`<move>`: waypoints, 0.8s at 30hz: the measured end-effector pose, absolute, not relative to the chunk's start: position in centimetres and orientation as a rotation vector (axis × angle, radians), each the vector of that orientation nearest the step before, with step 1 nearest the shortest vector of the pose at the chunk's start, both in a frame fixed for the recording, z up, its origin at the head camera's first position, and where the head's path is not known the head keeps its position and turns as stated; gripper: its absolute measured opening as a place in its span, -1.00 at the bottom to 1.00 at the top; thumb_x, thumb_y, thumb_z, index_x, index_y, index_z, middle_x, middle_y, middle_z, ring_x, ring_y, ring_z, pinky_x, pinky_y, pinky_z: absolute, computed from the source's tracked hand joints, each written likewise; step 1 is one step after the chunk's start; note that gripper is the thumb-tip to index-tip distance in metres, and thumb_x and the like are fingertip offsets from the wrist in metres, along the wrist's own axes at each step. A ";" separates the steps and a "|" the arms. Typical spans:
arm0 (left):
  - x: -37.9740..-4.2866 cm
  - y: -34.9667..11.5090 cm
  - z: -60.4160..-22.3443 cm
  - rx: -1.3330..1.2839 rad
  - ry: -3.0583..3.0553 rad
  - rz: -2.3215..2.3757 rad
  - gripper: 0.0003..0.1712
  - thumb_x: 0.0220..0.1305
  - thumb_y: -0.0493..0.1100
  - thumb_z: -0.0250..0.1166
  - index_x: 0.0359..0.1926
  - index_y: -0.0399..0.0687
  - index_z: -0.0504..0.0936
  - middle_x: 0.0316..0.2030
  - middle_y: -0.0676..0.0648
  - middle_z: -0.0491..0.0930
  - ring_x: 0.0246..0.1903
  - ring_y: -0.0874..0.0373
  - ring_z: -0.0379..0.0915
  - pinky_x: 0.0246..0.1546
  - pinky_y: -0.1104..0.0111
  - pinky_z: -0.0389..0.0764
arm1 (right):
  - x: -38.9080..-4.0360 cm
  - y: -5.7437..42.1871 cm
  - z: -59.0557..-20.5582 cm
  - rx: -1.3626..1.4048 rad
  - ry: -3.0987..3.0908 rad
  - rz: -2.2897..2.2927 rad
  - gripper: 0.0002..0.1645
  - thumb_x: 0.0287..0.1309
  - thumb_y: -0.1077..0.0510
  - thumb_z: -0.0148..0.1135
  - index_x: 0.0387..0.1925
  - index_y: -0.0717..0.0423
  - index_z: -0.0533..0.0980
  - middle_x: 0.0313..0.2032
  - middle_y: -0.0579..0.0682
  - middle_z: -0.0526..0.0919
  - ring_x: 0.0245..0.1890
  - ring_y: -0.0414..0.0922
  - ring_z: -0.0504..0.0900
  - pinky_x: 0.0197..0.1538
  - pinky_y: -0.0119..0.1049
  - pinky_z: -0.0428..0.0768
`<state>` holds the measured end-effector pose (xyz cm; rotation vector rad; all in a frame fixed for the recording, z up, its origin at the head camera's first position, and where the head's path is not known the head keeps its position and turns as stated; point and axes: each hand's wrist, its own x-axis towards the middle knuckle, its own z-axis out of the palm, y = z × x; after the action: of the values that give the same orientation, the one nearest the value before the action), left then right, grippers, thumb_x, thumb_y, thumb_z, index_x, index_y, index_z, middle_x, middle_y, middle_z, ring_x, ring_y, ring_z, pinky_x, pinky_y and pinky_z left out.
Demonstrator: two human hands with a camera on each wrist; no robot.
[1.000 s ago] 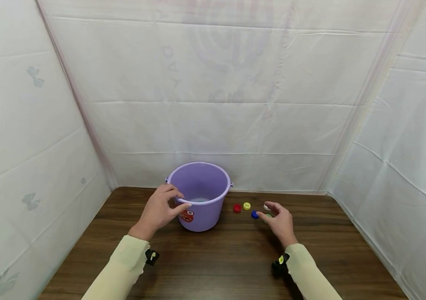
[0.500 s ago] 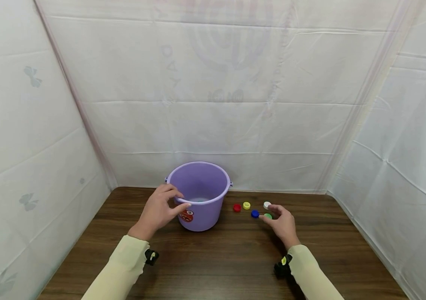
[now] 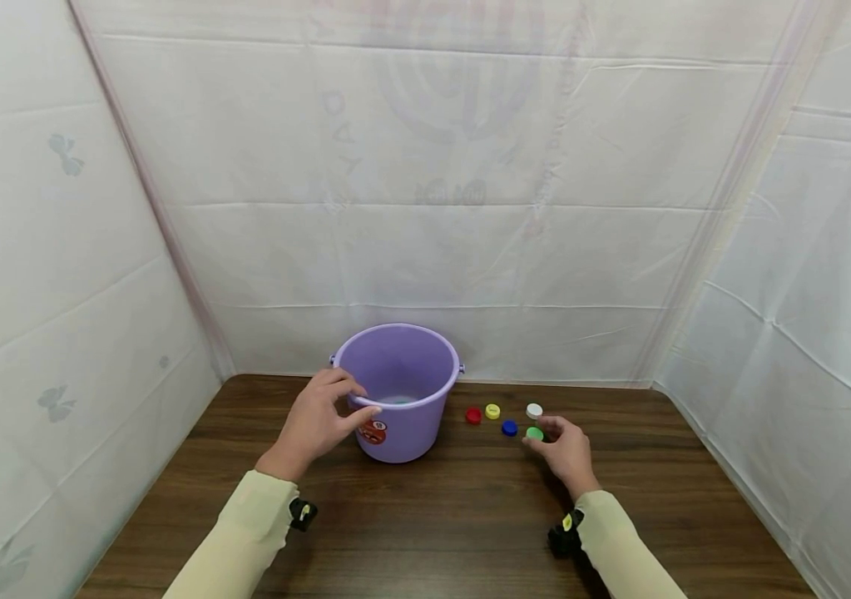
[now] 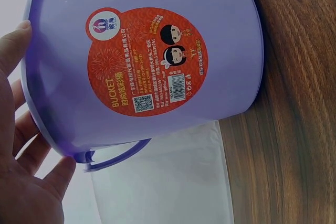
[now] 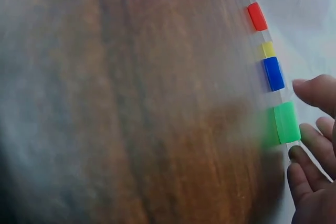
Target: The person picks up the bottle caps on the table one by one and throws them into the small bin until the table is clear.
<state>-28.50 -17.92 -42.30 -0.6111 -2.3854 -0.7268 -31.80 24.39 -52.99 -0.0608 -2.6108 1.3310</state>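
A purple bucket (image 3: 408,434) stands upright on the table, a red label (image 4: 147,66) on its side. My left hand (image 3: 314,426) holds the near left part of its rim, thumb outside and fingers reaching over to the inside. Low to the table, my right hand (image 3: 569,456) has thumb and fingers spread around a green bottle cap (image 3: 535,433); in the right wrist view a gap shows between the thumb and this green cap (image 5: 286,123). A white cap (image 3: 534,410) lies just beyond the fingertips, and a blue cap (image 3: 510,428) left of the thumb.
A red cap (image 3: 473,415) and a yellow cap (image 3: 492,411) lie between the bucket and the blue cap. Something greenish (image 3: 401,403) shows inside the bucket. White sheeting (image 3: 432,249) walls the wooden table (image 3: 425,532) at the back and sides.
My right hand has shifted slightly right and toward me, from over the white and green caps to around the green one, so the white cap now shows fully. My left hand stays on the rim.
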 end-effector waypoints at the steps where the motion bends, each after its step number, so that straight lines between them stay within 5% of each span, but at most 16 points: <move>1: -28.5 -17.9 -42.3 -0.611 -2.385 -0.727 -0.68 0.02 0.09 0.63 -0.35 0.05 0.73 -0.29 0.08 0.60 -0.09 0.09 0.49 -0.01 0.14 0.57 | -31.8 24.4 -53.0 -0.064 -2.614 1.320 -0.43 0.11 0.13 0.55 0.13 0.25 0.59 0.09 0.26 0.71 0.13 0.20 0.67 0.19 0.10 0.60; 24: -28.5 -17.9 -42.4 -0.611 -2.383 -0.727 -0.69 0.02 0.08 0.63 -0.35 0.06 0.73 -0.28 0.08 0.60 -0.10 0.10 0.49 -0.02 0.14 0.57 | -31.9 23.9 -53.6 -0.142 -2.609 1.250 -0.53 0.06 0.21 0.53 0.03 0.27 0.64 -0.02 0.25 0.75 0.04 0.20 0.68 0.15 0.14 0.57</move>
<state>-28.50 -17.90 -42.41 -0.6106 -2.3831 -0.7270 -31.94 23.89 -53.65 -0.1425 -2.6087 1.2502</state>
